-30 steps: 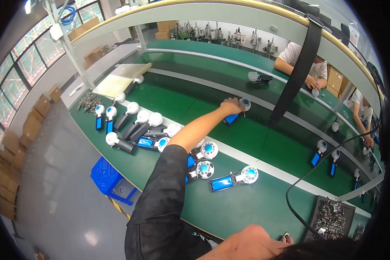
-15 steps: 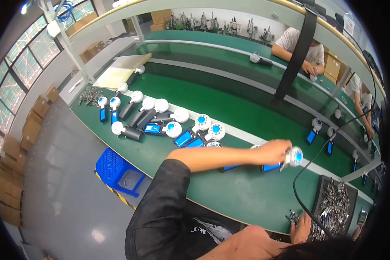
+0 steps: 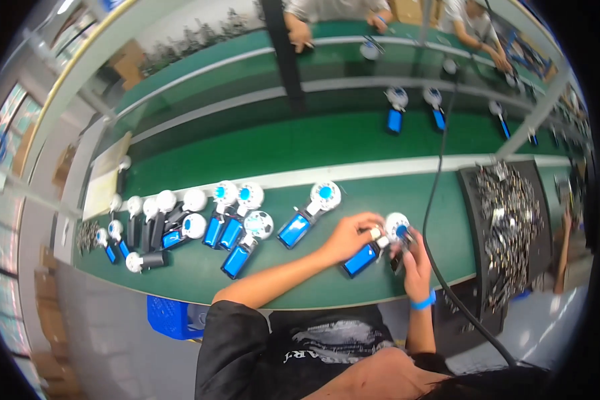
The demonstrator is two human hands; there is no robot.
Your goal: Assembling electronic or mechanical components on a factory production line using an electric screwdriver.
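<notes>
Left hand [image 3: 352, 239] clamped on the white neck of a blue-panelled device [image 3: 362, 261], in front of the person at the near side of the green desk [image 3: 457, 240]; can't tell if device touches it. Right hand [image 3: 416, 263], blue wristband [image 3: 423, 301], fingers bent at the device's round white head; grip blurred, can't tell if clamped. Similar device [image 3: 295, 230] lies beyond left forearm. Black tray [image 3: 471, 203] of metal parts [image 3: 510, 223] at right.

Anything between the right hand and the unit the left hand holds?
Nothing visible: the right hand is at the round white head of the unit. The black cable passes to that hand's right, not between them.
</notes>
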